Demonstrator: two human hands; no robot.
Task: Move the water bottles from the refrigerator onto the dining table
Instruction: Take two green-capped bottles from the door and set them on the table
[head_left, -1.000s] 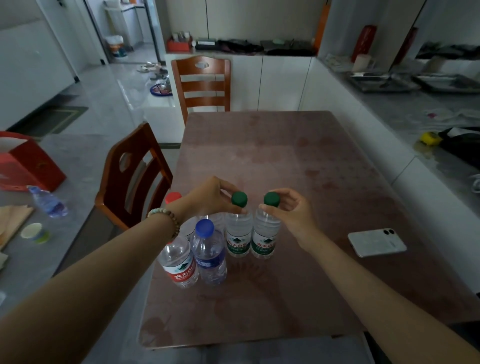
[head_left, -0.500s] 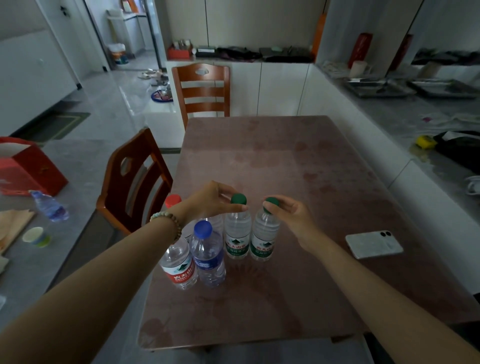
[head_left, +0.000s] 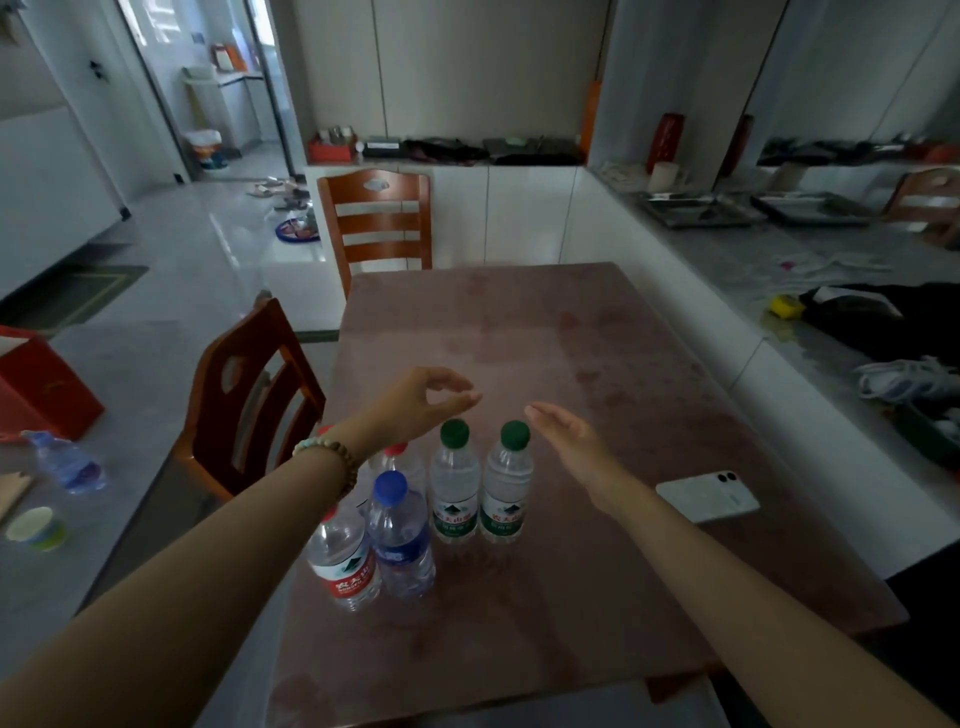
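Lifting clear of the caps they were pinching a second ago, the left hand (head_left: 415, 402) and right hand (head_left: 569, 441) are hovering over the reddish-brown desk (head_left: 597, 364). Left fingers are curving loosely round nothing; right fingers are stretching out straight, empty. Just below them, two green-capped water bottles (head_left: 454, 488) (head_left: 506, 496) are standing upright side by side on the desk, with a blue-capped bottle (head_left: 400, 540) and a red-labelled bottle (head_left: 345, 566) just beside them. A white phone (head_left: 706, 501) is lying to their right.

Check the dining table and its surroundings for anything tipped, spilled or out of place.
On the dining table nothing stands out: the water bottles all stand upright. Off it, one small bottle lies on its side on the grey surface at left, near a red bag.
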